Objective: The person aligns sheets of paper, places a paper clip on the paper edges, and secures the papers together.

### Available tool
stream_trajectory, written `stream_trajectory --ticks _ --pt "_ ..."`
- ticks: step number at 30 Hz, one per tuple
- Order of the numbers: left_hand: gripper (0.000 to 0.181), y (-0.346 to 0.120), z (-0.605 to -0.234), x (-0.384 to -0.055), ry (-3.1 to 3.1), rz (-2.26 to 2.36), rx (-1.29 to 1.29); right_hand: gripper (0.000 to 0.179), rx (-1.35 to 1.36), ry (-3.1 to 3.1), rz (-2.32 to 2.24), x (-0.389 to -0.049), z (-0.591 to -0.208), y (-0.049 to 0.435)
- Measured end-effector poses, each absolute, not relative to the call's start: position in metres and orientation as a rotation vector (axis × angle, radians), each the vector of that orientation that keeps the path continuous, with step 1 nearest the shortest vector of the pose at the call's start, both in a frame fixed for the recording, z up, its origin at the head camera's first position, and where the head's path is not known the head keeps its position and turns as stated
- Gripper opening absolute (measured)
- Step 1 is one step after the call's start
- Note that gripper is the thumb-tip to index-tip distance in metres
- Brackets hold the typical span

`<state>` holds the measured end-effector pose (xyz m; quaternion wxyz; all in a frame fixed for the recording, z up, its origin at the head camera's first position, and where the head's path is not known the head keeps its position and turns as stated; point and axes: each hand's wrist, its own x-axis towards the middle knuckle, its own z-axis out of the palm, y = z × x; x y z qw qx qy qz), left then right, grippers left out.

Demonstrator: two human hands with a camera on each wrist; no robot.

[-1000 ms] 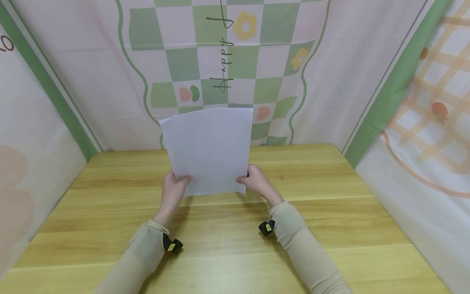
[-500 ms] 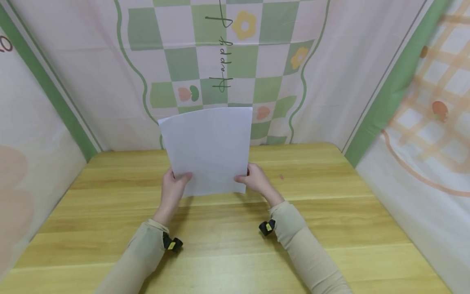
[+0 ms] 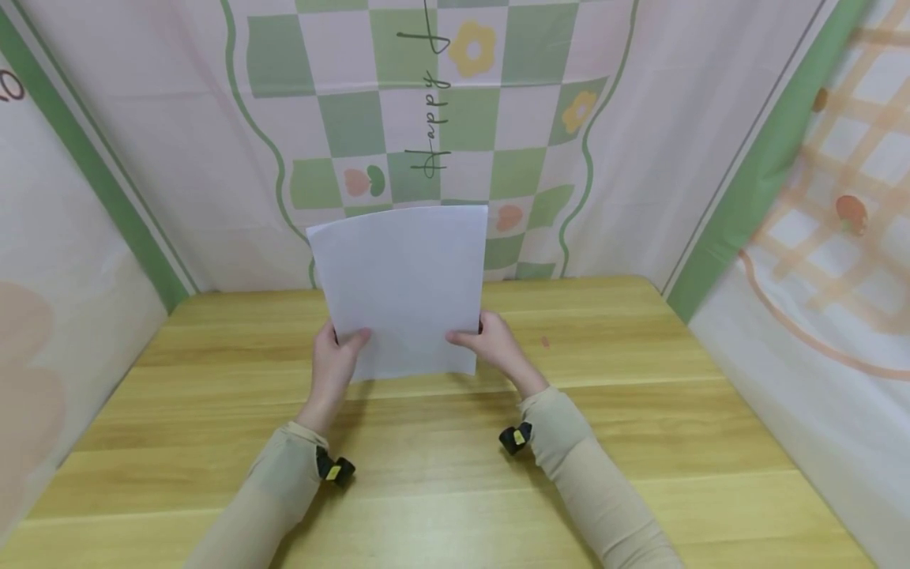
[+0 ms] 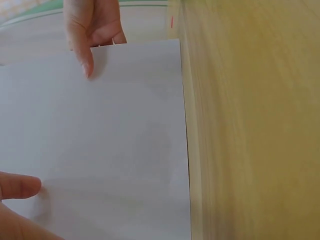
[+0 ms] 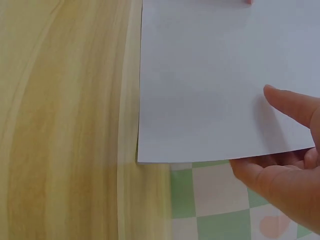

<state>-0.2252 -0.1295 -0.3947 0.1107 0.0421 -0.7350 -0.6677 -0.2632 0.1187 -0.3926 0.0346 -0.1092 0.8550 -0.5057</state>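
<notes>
A blank white sheet of paper (image 3: 408,276) is held up over the middle of the table, tilted so its face shows in the head view. My left hand (image 3: 332,371) pinches its left edge near the bottom, thumb on the front and fingers behind. On the opposite edge my right hand (image 3: 499,348) grips at about the same height, its thumb lying across the front. The right wrist view shows that hand's fingers (image 5: 255,172) passing behind the paper's edge. Most of the left fingers are hidden by the paper.
The wooden table (image 3: 426,490) stretches out beneath both forearms. Behind it hangs a green-and-white checked curtain (image 3: 469,118), with more printed cloth (image 3: 839,261) at the right side. A small reddish mark (image 3: 545,342) lies on the tabletop right of the right hand.
The right thumb has slid slightly inward and up across the paper. The left thumb has shifted up a little. The paper has risen very slightly at its top edge.
</notes>
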Motion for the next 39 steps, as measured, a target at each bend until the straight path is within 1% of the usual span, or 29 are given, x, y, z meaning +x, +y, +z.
stream_trajectory --ticks 9,16,20,25,32,39 --pt "0.041 -0.132 -0.390 -0.225 -2.145 -2.007 0.114 0.050 -0.338 2.596 -1.706 -0.265 -0.392 0.116" --pt "0.040 -0.133 -0.387 -0.225 -2.128 -2.040 0.108 0.044 -0.319 2.567 -1.754 -0.237 -0.354 0.107" --pt "0.040 -0.132 -0.387 -0.226 -2.117 -2.048 0.112 0.042 -0.352 2.590 -1.750 -0.233 -0.350 0.105" --pt "0.039 -0.131 -0.385 -0.225 -2.098 -2.054 0.121 0.040 -0.371 2.611 -1.764 -0.235 -0.353 0.104" --pt "0.040 -0.130 -0.382 -0.224 -2.076 -2.087 0.139 0.044 -0.369 2.574 -1.830 -0.259 -0.378 0.108" --pt "0.038 -0.130 -0.381 -0.221 -2.040 -2.119 0.111 0.043 -0.393 2.597 -1.853 -0.259 -0.380 0.109"
